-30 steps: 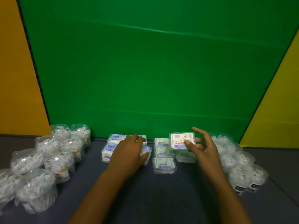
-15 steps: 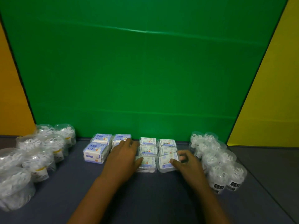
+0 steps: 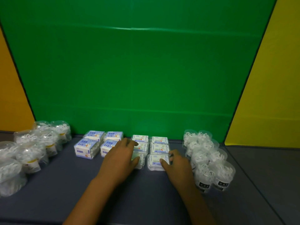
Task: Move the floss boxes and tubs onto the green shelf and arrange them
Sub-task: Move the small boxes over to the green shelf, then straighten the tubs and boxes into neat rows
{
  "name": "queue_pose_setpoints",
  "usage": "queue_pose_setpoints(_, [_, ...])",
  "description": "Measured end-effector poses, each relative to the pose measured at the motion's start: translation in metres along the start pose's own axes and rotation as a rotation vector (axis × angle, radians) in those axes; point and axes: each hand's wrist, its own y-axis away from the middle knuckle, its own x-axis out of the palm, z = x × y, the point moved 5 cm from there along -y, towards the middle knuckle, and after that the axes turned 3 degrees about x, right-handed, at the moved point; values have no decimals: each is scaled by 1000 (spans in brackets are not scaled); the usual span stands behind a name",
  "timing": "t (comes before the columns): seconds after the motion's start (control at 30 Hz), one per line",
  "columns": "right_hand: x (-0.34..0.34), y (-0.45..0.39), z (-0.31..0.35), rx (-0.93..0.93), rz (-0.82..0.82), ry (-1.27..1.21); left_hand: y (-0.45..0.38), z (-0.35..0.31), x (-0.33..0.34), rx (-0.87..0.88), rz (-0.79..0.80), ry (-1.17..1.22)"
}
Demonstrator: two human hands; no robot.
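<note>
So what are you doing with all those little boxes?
A person is lining up floss boxes on a dark shelf surface in front of a green back wall. The right hand pinches the nearest clear box in the right column, and the left hand rests over the clear boxes beside it. Four blue boxes sit to the left. Clusters of clear tubs stand at both ends.

One head-worn wide-angle view, looking forward and down from above the person's forearms. It faces the green back panel (image 3: 129,70) squarely, with the dark shelf floor (image 3: 146,200) filling the bottom and close beneath. Yellow side walls (image 3: 272,95) slant inward at both edges. No second view shares the scene
</note>
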Motion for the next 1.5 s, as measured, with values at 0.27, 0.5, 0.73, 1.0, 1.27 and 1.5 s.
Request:
queue_pose_setpoints(0.27, [-16,5,15,-245,38,120,9,-1,-6,-5,-17,-55])
queue_pose_setpoints(0.5, [-24,16,55,-411,46,409,32,20,-29,-25,-43,-102])
queue_pose_setpoints(0.73, [-7,56,119,-474,12,407,90,72,-70,-69,-69,-109])
queue_pose_setpoints(1.0, [47,133,216,-577,93,314,193,155,-130,-180,-99,-136])
queue_pose_setpoints(1.27, [103,182,289,-658,165,236,271,224,-173,-280,-126,-152])
queue_pose_setpoints(1.5, [135,176,330,-731,164,166,280,268,-187,-352,-166,-145])
